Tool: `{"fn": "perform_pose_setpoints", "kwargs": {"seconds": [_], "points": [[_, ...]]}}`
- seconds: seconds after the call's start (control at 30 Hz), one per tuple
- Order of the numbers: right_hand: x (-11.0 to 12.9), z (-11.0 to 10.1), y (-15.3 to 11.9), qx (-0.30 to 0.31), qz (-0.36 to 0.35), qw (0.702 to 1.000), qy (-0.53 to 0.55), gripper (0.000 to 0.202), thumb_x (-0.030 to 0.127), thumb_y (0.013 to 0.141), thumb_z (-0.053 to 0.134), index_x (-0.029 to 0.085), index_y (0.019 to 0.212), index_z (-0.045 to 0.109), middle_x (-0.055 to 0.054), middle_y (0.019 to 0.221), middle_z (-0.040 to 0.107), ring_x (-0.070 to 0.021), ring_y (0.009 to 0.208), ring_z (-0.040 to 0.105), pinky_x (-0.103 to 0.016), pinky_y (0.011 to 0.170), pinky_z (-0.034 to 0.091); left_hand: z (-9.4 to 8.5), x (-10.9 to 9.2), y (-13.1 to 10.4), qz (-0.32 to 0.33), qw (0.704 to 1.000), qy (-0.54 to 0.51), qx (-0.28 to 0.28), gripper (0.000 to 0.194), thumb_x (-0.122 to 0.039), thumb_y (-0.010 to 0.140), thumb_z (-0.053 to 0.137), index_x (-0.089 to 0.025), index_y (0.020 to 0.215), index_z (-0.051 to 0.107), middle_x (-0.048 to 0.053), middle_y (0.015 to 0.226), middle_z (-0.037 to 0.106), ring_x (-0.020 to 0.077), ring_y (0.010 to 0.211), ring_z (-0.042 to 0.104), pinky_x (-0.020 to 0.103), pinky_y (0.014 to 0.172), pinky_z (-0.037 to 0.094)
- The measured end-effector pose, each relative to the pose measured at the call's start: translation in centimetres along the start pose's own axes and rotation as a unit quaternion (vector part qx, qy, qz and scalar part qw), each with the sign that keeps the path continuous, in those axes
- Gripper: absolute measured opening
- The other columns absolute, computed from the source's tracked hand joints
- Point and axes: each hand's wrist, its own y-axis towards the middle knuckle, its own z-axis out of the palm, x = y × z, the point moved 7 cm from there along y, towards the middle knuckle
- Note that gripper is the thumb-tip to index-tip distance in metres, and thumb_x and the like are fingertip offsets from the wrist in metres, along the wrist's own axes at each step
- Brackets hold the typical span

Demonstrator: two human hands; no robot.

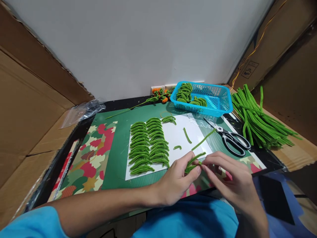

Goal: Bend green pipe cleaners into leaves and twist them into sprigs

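Note:
Between thumb and fingers, my left hand [182,173] grips a fuzzy green pipe cleaner [196,158] near the front edge of the table. My right hand [230,172] pinches the same green piece at its right end, the fingertips of both hands almost meeting. Part of the piece is hidden behind my fingers. Just beyond the hands, a longer pipe cleaner [203,139] and two short pieces lie on a white sheet [178,135]. To the left on that sheet, bent green pieces [140,148] lie in two columns, with a few more starting a third.
A blue basket [218,99] with folded green pieces stands at the back. Black-handled scissors [230,137] lie right of the sheet, beside a large bundle of green pipe cleaners [262,122]. An orange-and-green flower stem [158,96] rests near the wall, and a plastic bag [84,112] at left.

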Motion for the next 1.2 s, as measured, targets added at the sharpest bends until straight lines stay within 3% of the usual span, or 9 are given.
{"fn": "perform_pose_setpoints", "kwargs": {"seconds": [0.37, 0.47, 0.67, 0.93, 1.2], "points": [[0.4, 1.5, 0.4, 0.045, -0.026, 0.997, -0.057, 0.018, 0.006, 0.106, 0.048, 0.022, 0.108, 0.057, -0.006, 0.101, 0.062, -0.0209, 0.096, 0.057, -0.034, 0.084, 0.046, 0.0, -0.4, 0.0, 0.022, 0.999, 0.027, -0.006, 0.019, -0.032, 0.104, 0.054, -0.019, 0.092, 0.047, -0.003, 0.086, 0.045, 0.0151, 0.081, 0.039, 0.029, 0.073, 0.033], [0.3, 1.5, 0.4, 0.038, -0.021, 0.997, -0.059, 0.02, 0.006, 0.106, 0.048, 0.022, 0.108, 0.059, -0.007, 0.103, 0.062, -0.0211, 0.097, 0.057, -0.033, 0.083, 0.047, -0.1, -0.4, 0.1, 0.024, 1.0, 0.012, -0.009, 0.018, -0.032, 0.104, 0.054, -0.019, 0.093, 0.048, -0.002, 0.088, 0.046, 0.0151, 0.082, 0.039, 0.029, 0.074, 0.034], [-0.7, 0.0, 0.0, 0.022, 0.015, 0.999, 0.034, 0.02, 0.009, 0.102, 0.062, 0.024, 0.114, 0.068, -0.005, 0.105, 0.067, -0.0182, 0.096, 0.066, -0.027, 0.08, 0.053, -0.1, -0.3, 0.2, 0.019, 0.998, -0.053, -0.009, 0.027, -0.042, 0.105, 0.056, -0.018, 0.094, 0.051, -0.002, 0.086, 0.045, 0.0141, 0.079, 0.039, 0.028, 0.071, 0.034], [-1.1, -0.3, -0.2, 0.017, -0.018, 0.997, 0.069, 0.024, 0.002, 0.098, 0.064, 0.024, 0.106, 0.068, -0.003, 0.093, 0.07, -0.0171, 0.084, 0.068, -0.027, 0.073, 0.053, 0.2, -0.3, 0.2, 0.015, 0.993, -0.106, 0.041, 0.029, -0.043, 0.104, 0.059, -0.017, 0.094, 0.053, -0.001, 0.087, 0.048, 0.0141, 0.08, 0.042, 0.027, 0.074, 0.036], [-1.0, 0.1, 0.0, -0.001, -0.02, 0.999, 0.05, 0.019, 0.003, 0.098, 0.063, 0.023, 0.095, 0.064, -0.001, 0.082, 0.066, -0.0143, 0.071, 0.062, -0.025, 0.064, 0.049, -0.1, -0.7, 0.2, 0.028, 0.996, -0.065, 0.045, 0.029, -0.044, 0.105, 0.057, -0.018, 0.093, 0.052, -0.002, 0.085, 0.048, 0.0131, 0.076, 0.04, 0.026, 0.07, 0.035]]}}
